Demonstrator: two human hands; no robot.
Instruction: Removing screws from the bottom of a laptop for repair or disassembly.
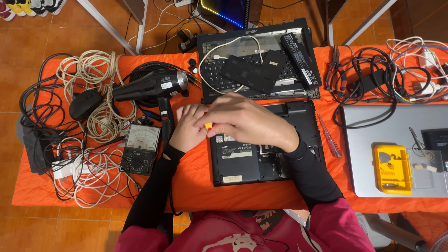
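Here, both hands meet over one upturned black laptop (pixel 261 158): the right hand (pixel 247 122) pinches a small yellow tool (pixel 208 126), the left hand (pixel 187 128) curls loosely beside it, its hold unclear. Two white labels sit on the laptop's underside. Three laptops lie on the table, plus one yellow case (pixel 392 169) and one meter (pixel 140 148).

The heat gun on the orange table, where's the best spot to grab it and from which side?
Grip the heat gun by its black handle, which juts from the body toward the person. Come from the near side, probably with the left hand, already beside the handle's end. The nozzle points right and the barrel lies over coiled cables, so avoid those.
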